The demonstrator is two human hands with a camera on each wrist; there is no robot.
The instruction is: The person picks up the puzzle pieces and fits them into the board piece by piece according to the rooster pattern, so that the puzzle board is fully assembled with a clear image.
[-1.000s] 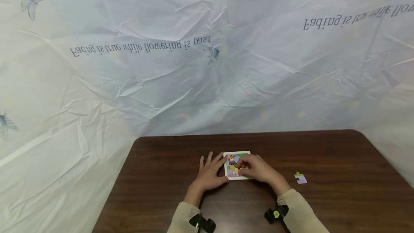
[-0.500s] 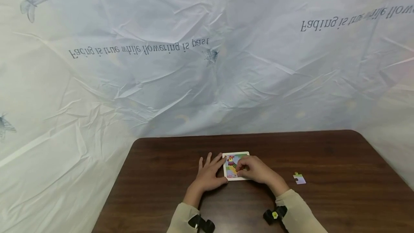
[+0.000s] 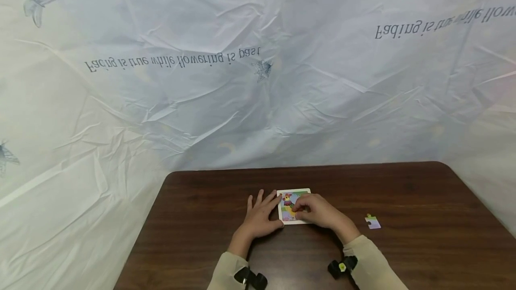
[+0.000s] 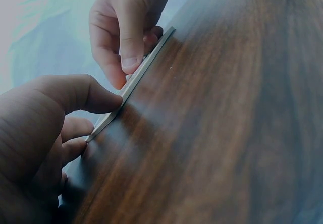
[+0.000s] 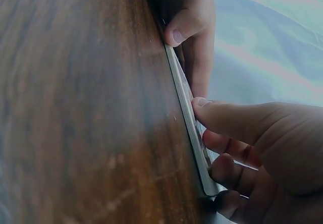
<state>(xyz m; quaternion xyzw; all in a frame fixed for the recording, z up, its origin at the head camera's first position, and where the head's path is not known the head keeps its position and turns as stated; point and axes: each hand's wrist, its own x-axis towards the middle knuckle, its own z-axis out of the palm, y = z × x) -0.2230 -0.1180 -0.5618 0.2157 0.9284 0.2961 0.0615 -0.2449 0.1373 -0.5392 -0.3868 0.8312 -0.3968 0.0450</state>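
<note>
A small jigsaw puzzle [image 3: 287, 214] in a white-edged tray lies flat on the table, showing a colourful bird. My left hand [image 3: 260, 219] rests at its left side, fingers spread and fairly straight, with the thumb at the near corner. My right hand [image 3: 320, 211] reaches over the right half with curled fingers. In the left wrist view, its thumb and index finger pinch a puzzle piece [image 4: 129, 75] low at the tray, mostly hidden by the fingertips. The right wrist view shows the tray edge [image 5: 184, 113] beside both hands.
A loose lavender and green puzzle piece [image 3: 373, 222] lies on the dark wooden table [image 3: 419, 254], right of the right hand. Behind the table hangs a pale, wrinkled cloth [image 3: 225, 102] with printed writing. Black camera straps [image 3: 342, 266] sit on both wrists.
The right index fingertip has shifted slightly left over the puzzle. The left hand and the loose piece keep their places, and the head view has moved a little.
</note>
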